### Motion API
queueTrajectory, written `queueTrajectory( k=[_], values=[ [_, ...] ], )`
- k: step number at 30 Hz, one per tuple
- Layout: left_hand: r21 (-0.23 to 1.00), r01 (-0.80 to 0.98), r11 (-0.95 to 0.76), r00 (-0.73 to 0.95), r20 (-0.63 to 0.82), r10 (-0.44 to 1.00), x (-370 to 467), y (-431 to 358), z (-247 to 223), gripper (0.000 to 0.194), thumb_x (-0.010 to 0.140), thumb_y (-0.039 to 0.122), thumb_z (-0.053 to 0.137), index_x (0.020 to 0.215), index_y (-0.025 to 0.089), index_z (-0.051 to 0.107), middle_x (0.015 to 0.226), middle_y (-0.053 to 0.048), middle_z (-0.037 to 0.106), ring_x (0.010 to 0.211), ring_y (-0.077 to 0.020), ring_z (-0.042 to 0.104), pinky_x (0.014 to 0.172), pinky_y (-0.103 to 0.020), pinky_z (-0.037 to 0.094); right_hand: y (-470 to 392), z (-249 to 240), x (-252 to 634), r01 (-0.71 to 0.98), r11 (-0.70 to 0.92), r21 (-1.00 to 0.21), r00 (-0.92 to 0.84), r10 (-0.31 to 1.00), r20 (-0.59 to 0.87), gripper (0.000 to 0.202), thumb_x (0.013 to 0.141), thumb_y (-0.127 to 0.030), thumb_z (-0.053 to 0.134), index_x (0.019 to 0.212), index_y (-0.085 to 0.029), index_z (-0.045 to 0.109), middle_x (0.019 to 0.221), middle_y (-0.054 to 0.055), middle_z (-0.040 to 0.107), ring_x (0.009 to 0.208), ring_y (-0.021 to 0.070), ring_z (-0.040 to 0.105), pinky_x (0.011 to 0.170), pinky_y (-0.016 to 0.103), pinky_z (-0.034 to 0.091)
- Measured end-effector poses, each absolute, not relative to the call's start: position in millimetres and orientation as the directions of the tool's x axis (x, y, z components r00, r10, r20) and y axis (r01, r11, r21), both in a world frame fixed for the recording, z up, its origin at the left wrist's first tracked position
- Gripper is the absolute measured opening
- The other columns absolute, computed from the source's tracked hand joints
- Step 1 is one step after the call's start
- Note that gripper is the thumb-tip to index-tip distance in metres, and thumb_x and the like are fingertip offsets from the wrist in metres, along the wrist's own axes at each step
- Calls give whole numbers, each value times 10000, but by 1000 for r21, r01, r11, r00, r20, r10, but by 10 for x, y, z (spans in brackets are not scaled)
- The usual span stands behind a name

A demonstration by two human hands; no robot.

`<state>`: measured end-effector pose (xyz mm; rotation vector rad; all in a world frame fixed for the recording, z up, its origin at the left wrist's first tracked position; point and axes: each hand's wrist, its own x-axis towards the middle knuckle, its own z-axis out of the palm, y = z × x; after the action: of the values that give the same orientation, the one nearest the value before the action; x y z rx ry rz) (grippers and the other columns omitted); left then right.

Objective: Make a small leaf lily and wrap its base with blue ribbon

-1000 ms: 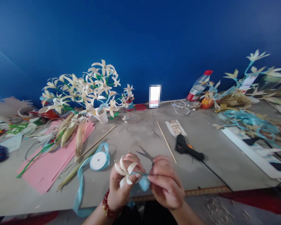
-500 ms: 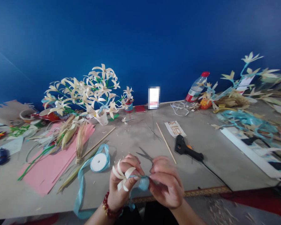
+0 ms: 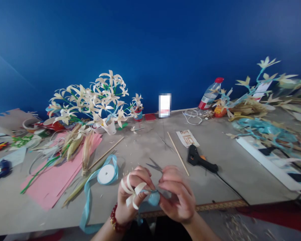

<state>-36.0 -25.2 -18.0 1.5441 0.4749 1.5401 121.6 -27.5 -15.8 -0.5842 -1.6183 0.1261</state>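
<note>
Between the fingers of my left hand (image 3: 131, 192) is the thin stem of a cream-coloured artificial flower (image 3: 132, 194), its curved petals pointing to the left. Light blue ribbon (image 3: 154, 199) covers part of the stem and hangs in a loop below it. My right hand (image 3: 178, 194) is closed on the ribbon by the stem's right end, thumb and index finger close together; the exact grip is partly hidden. Just beyond my right fingers lie scissors (image 3: 154, 165), their handles covered by the hand. A ribbon spool (image 3: 106, 173) rests to the left, a length trailing over the table's front edge.
A black glue gun (image 3: 202, 160) with its cord lies right of my hands, near a thin stick (image 3: 178, 153) and a white power strip (image 3: 271, 165). Pink paper (image 3: 47, 187) with dried husks (image 3: 86, 154) spreads at left. Finished flowers (image 3: 110, 88) stand behind in a cup.
My right fingers have shifted slightly left along the stem, closer to my left hand. The flower has turned a little; the ribbon stays at the stem.
</note>
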Motion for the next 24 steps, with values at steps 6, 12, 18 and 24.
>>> queueTrajectory(
  k=[6, 12, 18, 24],
  values=[
    [792, -326, -517, 178, 588, 789, -378, -249, -193, 70, 880, 260, 663, 844, 210, 631, 757, -20, 666, 757, -183, 595, 866, -437, 442, -273, -137, 1211, 251, 857, -451, -36, 473, 880, 88, 894, -214, 598, 948, -159, 639, 790, 77, 647, 732, 213, 610, 708, 440, 553],
    [797, -337, -502, 215, 584, 783, -394, -239, -184, 66, 888, 263, 646, 841, 220, 633, 752, -16, 660, 755, -181, 590, 877, -437, 436, -291, -101, 1230, 252, 848, -466, -77, 498, 864, 68, 887, -198, 592, 923, -164, 638, 772, 76, 668, 724, 215, 617, 728, 443, 549],
    [846, -304, -438, 233, 512, 827, -446, -244, -240, 116, 861, 333, 682, 826, 224, 670, 894, -52, 650, 840, -213, 594, 789, -391, 451, -282, -91, 1234, 258, 851, -458, -90, 493, 865, 79, 885, -200, 578, 932, -165, 632, 777, 73, 673, 717, 209, 618, 734, 431, 546],
    [864, -299, -404, 281, 485, 828, -493, -227, -231, 131, 846, 349, 689, 809, 223, 694, 879, -61, 624, 865, -230, 576, 764, -376, 447, -292, -92, 1245, 250, 854, -457, -135, 498, 857, 122, 855, -185, 579, 964, -174, 633, 796, 66, 675, 723, 208, 623, 725, 434, 549]
  ],
)
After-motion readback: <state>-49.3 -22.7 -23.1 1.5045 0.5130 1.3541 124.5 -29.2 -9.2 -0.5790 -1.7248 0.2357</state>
